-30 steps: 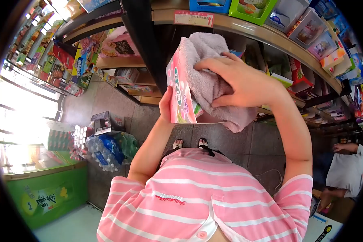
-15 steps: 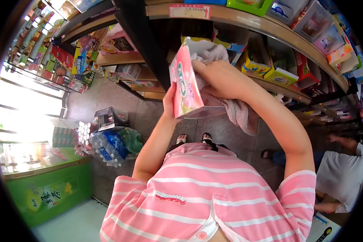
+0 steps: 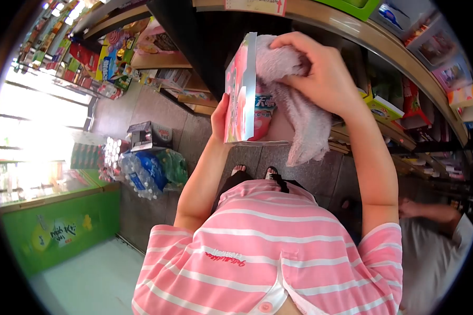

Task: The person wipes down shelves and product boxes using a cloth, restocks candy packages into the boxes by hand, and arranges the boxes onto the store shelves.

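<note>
My left hand [image 3: 220, 119] grips the left side of an open pink cardboard box [image 3: 239, 92], held up in front of the shelves. Inside the box a pink packet [image 3: 263, 116] with printed lettering shows. A fluffy pinkish-grey cloth [image 3: 309, 123] is pinched in my right hand [image 3: 323, 73], between thumb and fingers. Part of the cloth lies against the box's upper opening, and the rest hangs down over its right side. The far interior of the box is hidden behind the cloth.
Wooden shelves [image 3: 383, 39] with cartons, including a yellow-green box [image 3: 384, 107], curve along the top and right. Bundled bottles [image 3: 147, 173] stand on the floor at left, near a green freezer [image 3: 63, 236]. Another person in a grey top [image 3: 431, 257] is at lower right.
My right hand has drawn back and up from inside the box with the cloth, exposing the pink packet. The box has turned slightly. The other person has shifted lower.
</note>
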Demonstrator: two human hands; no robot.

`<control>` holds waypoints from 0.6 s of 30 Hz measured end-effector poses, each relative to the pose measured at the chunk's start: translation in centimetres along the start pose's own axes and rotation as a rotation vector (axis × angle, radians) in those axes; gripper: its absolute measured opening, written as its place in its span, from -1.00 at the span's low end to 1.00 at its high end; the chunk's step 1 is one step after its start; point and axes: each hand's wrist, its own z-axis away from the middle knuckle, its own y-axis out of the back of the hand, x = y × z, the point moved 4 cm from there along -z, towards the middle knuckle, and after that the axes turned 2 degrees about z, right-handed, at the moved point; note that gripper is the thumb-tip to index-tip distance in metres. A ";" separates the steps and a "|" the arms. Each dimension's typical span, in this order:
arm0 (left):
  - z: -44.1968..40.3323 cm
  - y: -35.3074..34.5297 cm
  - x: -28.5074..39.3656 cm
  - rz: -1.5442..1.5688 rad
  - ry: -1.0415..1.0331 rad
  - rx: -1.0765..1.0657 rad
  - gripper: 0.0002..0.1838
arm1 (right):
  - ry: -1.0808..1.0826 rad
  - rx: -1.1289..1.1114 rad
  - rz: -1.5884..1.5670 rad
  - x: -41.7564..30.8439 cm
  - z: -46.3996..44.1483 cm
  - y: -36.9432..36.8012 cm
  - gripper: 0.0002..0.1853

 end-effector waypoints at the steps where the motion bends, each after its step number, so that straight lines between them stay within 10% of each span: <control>1: 0.0 0.0 0.1 -0.061 -0.003 -0.022 -0.36 | -0.015 0.094 -0.123 0.3 0.2 0.9 -0.51; 2: 0.8 1.2 0.4 -0.199 -0.035 0.223 -0.36 | -0.014 0.156 -0.271 1.0 -0.2 1.1 -0.52; 6: 1.8 1.1 1.8 -0.071 -0.111 0.086 -0.39 | 0.043 0.158 -0.383 1.4 -1.3 1.6 -0.54; 11: 3.4 4.7 5.5 0.001 -0.156 0.311 -0.48 | 0.335 -0.692 0.001 -0.4 -3.2 -8.2 -0.61; 18: 5.1 3.8 9.8 -0.194 -0.218 0.394 -0.45 | 0.154 -0.677 0.322 0.0 -7.3 -16.4 -0.69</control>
